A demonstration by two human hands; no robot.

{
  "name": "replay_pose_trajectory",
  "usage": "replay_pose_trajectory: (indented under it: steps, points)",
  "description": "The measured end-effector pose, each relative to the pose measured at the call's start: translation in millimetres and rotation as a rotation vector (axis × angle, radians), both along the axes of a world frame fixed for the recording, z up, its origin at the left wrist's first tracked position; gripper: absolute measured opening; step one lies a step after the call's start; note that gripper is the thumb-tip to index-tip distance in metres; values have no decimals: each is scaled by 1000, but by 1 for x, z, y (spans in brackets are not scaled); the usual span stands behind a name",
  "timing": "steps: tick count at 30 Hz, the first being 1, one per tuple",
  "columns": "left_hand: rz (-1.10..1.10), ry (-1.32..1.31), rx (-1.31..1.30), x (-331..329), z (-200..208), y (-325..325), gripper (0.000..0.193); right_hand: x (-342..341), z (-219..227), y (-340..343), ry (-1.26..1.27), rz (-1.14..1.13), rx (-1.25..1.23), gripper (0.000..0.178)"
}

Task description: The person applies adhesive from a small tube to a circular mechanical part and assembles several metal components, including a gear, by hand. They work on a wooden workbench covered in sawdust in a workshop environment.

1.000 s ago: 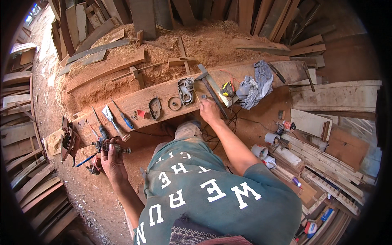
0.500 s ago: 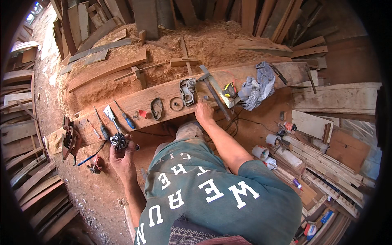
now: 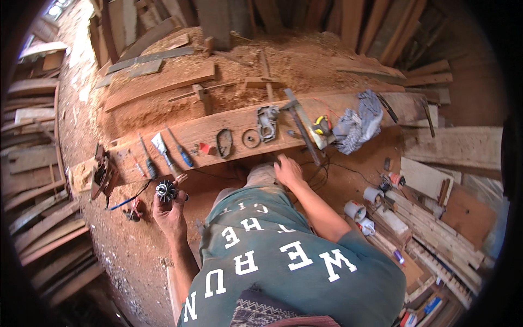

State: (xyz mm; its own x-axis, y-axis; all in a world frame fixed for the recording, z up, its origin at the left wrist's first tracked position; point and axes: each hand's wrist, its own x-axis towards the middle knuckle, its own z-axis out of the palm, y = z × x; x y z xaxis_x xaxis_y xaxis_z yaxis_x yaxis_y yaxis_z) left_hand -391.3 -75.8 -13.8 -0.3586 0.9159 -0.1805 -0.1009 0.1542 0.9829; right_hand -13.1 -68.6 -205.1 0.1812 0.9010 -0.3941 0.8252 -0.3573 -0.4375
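The left grip (image 3: 171, 215) pinches a dark, round, finned rotor (image 3: 166, 191) with shiny centre, the brown wooden worktop (image 3: 239, 124) lies just beyond this grip, and the right grip (image 3: 289, 170), whose closing I cannot tell, has a grey metal housing (image 3: 267, 124) beyond it.

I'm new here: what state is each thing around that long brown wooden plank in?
Dark finned metal motor part: held in the left hand
Left hand: closed around that part
Right hand: partly curled, contents unclear
Grey metal housing: open, inside showing
Blue-handled screwdriver: lying down
Dark long-handled hammer: lying across the plank, handle end overhanging
Grey cloth: bunched up, not folded
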Motion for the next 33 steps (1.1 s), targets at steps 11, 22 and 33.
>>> replay_pose_trajectory:
  steps: [11, 22, 33]
  points:
    - [310, 57, -172, -30, -34, -52, 29, -6, 31, 37, 60, 511, -353, 25]
    - [452, 141, -266, -28, -30, -97, 27, -227, 41, 142, 492, 1016, 185, 16]
    - [622, 163, -261, -22, 3, -103, 33, -516, -40, 187, 206, 1337, 203, 26]
